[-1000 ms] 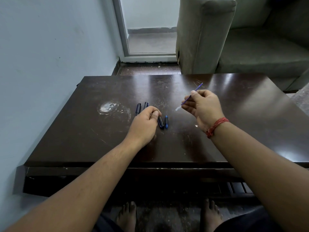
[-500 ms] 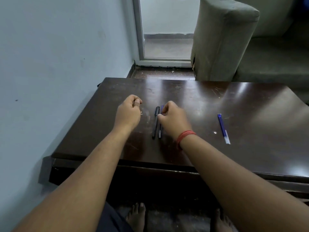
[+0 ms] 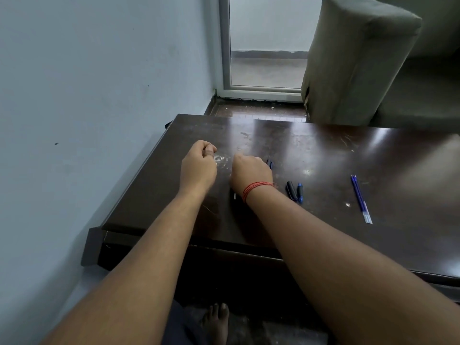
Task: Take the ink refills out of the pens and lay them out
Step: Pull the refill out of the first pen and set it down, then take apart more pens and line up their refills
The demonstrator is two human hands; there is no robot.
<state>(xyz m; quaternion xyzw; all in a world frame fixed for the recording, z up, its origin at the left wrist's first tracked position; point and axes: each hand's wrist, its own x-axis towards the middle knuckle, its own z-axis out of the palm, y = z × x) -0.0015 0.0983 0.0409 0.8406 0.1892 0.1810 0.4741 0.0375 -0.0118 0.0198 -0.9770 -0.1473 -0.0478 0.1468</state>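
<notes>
Two thin blue ink refills point(image 3: 361, 199) lie side by side on the dark wooden table point(image 3: 348, 155), at the right. A black cap point(image 3: 290, 189) and a blue cap point(image 3: 300, 191) lie right of my right wrist. My right hand point(image 3: 249, 173), with a red thread at the wrist, curls down over the pens point(image 3: 269, 163). It hides most of them: a blue end shows past the fingers and a tip point(image 3: 234, 195) below the wrist. My left hand point(image 3: 199, 165) hovers beside it with the fingers curled; nothing shows in it.
A pale blue wall runs close along the table's left edge. A grey sofa arm point(image 3: 353, 66) stands behind the table at the right, with a glass door point(image 3: 263, 46) beyond. My bare foot point(image 3: 216, 322) is on the floor below the front edge.
My right hand laid the refill down at the right, crossed left to the pens and now curls over them. My left hand stayed curled and shifted slightly left.
</notes>
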